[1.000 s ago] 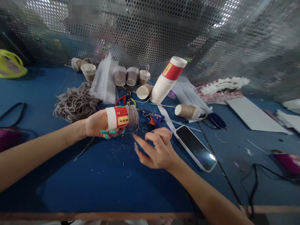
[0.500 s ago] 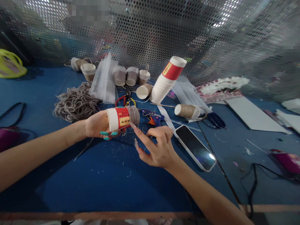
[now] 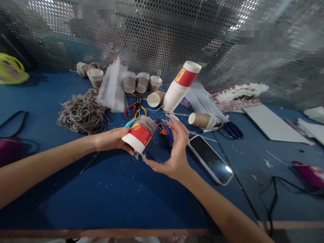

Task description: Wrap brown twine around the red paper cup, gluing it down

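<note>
A red and white paper cup [image 3: 140, 136] lies tilted in my left hand [image 3: 113, 139], its rim toward me. Grey cord is wound round its base end. The left thumb, with a turquoise nail, presses on the cup's side, and the other fingers are partly behind it. Just right of the cup, my right hand [image 3: 174, 152] is open, thumb and fingers spread apart; the thumb tip comes close to the rim, and I cannot tell if it touches. Behind the right fingers sits a blue glue gun [image 3: 165, 130] with an orange trigger, partly covered.
A heap of grey cord [image 3: 82, 113] lies left, scissors [image 3: 134, 110] beyond the cup. Farther back are several cord-wrapped cups [image 3: 129, 82], a leaning stack of paper cups [image 3: 177, 91] and white mesh [image 3: 112, 87]. A phone [image 3: 211, 160] lies right. Perforated metal [image 3: 162, 40] walls the back.
My left hand has turned the cup, swinging its rim toward me and bringing the thumb on top. My right hand has drawn its pointing finger off the cord and spread its fingers.
</note>
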Available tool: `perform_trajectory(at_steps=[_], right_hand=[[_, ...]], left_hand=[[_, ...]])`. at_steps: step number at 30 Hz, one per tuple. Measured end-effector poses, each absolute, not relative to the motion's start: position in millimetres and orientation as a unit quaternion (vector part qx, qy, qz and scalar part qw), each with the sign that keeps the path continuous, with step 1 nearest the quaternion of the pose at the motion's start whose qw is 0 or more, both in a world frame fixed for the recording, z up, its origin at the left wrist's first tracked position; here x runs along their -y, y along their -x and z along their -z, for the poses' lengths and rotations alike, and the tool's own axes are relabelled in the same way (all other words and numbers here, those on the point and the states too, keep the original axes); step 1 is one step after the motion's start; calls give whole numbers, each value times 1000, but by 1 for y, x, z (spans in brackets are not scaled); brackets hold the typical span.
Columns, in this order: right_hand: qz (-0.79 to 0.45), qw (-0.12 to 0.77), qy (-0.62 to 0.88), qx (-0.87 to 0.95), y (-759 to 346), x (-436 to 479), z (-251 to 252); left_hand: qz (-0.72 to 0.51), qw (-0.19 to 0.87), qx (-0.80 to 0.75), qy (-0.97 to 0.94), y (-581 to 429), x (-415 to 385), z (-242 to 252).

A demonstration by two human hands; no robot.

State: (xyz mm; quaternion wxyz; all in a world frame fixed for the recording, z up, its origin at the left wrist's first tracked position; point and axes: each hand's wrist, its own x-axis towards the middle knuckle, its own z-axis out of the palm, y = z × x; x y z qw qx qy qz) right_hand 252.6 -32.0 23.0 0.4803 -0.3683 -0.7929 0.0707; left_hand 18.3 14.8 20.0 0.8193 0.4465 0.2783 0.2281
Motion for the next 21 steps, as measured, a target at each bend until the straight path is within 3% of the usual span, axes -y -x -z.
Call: perform_trajectory(at_steps=[8,17,21], right_hand=[[-157,419,327,832,-252,31,-23],[41,408,340,846,-251,36,-30],[48,366,355,859,-252,36,-32]], left_hand=[[-328,774,-269,-470,-23,-7,-13],[-347,684,-303,-566,-28,-3,-26],[-355,631,-345,-597,-32,1,-28]])
